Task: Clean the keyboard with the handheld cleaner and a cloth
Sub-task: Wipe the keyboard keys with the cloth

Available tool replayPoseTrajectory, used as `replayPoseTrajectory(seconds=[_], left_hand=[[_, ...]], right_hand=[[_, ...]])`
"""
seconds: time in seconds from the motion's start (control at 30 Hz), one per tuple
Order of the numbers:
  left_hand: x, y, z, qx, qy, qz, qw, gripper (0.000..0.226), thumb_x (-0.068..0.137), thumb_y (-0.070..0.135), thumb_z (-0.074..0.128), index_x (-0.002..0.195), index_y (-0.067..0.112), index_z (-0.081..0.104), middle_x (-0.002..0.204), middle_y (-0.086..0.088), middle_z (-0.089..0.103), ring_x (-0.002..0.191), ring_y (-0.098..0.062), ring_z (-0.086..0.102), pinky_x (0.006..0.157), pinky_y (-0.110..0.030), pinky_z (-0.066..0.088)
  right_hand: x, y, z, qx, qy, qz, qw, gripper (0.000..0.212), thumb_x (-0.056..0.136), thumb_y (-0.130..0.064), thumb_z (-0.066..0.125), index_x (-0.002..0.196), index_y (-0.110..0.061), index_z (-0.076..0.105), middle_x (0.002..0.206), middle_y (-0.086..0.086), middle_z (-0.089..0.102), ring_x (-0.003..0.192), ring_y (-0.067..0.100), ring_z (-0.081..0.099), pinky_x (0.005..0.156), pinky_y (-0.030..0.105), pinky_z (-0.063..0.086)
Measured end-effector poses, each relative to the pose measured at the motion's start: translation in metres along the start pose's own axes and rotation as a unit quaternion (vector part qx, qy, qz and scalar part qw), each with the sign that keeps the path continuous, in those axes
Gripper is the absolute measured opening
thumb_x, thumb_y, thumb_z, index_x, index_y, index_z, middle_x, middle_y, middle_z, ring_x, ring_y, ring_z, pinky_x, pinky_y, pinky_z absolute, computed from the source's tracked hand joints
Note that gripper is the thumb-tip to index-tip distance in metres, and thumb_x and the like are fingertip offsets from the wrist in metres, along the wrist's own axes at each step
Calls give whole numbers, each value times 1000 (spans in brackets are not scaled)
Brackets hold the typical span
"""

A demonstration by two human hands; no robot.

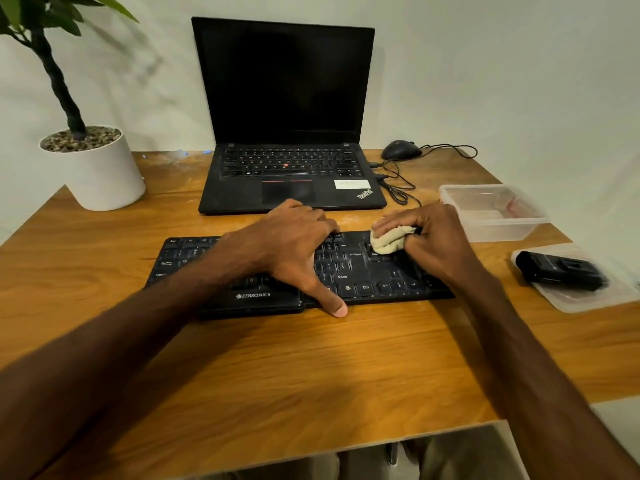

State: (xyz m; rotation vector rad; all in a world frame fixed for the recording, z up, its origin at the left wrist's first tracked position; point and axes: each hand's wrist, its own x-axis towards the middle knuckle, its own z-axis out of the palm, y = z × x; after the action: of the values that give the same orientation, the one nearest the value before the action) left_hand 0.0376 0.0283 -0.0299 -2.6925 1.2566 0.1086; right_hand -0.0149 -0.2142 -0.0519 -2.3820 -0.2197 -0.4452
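Note:
A black keyboard (360, 271) lies flat in the middle of the wooden table (311, 368). My left hand (294, 244) rests on its middle keys, fingers over the far edge and thumb at the near edge. My right hand (433, 240) grips a bunched beige cloth (389, 240) against the keys at the keyboard's upper right. The black handheld cleaner (561, 270) lies on a clear plastic lid (585, 299) to the right, apart from both hands.
An open black laptop (287, 181) stands behind the keyboard, with a wired mouse (400, 149) and cables at its right. A clear plastic box (495, 216) sits just beyond my right hand. A white potted plant (100, 171) occupies the far left corner.

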Motion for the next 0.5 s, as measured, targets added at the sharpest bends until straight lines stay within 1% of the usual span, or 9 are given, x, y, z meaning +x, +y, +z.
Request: replayPoseTrajectory(seconds=[0.07,0.13,0.2,0.27,0.3,0.37,0.4,0.47,0.5], left_hand=[[-1,0,1,1,-1,1,1000,143,47,109,48,155,16,37,139,2,55,123,-17,52,121,-44,28],[-2,0,2,1,-1,2,1000,143,46,110,48,155,17,37,139,3,55,123,-17,52,121,-44,27],[-3,0,2,7,-1,2,1000,144,45,111,47,154,17,38,136,4,56,120,-16,53,121,-43,28],[-3,-2,0,8,-11,-4,1000,145,42,111,47,153,18,39,132,5,57,117,-15,54,120,-43,28],[-3,-3,-1,9,-15,-7,1000,145,41,112,46,151,18,40,131,6,57,116,-15,55,120,-43,29],[-3,-6,-4,9,-18,-12,1000,147,38,113,45,150,19,41,130,7,58,115,-15,56,119,-43,31],[-3,-8,-4,6,-22,-14,1000,148,37,113,45,151,19,40,131,6,58,116,-15,56,119,-44,31],[-2,-7,-2,5,-27,-11,1000,150,38,113,43,154,18,37,136,5,56,120,-16,55,120,-45,30],[-2,-4,0,2,-25,-9,1000,151,40,113,44,157,18,33,141,4,54,125,-17,53,121,-46,29]], right_hand=[[-1,4,-2,-16,-2,8,1000,48,74,16,57,99,-17,81,101,-1,78,93,5,72,88,24,59],[-3,10,-12,-34,26,26,999,45,74,10,55,95,-20,82,95,-4,79,86,4,73,84,28,61],[-5,13,-20,-52,46,37,997,42,75,3,54,92,-21,83,92,-5,79,86,4,72,85,33,61],[-7,13,-23,-41,101,53,993,39,78,2,57,95,-22,83,91,-7,78,87,7,72,85,37,61],[-7,13,-24,-22,138,61,988,39,79,5,60,97,-22,82,92,-8,78,90,7,71,86,36,60],[-6,14,-26,-4,186,62,981,43,80,9,62,104,-21,80,101,-6,78,98,6,69,90,27,57],[-6,14,-27,-13,184,60,981,45,81,10,62,109,-20,79,107,-5,76,100,6,68,90,19,54],[-6,15,-25,-51,145,54,987,47,84,10,61,119,-18,75,112,-4,74,100,6,64,84,1,43],[-6,16,-23,-67,124,46,989,48,84,9,61,122,-17,73,112,-4,73,99,7,63,80,-2,40]])
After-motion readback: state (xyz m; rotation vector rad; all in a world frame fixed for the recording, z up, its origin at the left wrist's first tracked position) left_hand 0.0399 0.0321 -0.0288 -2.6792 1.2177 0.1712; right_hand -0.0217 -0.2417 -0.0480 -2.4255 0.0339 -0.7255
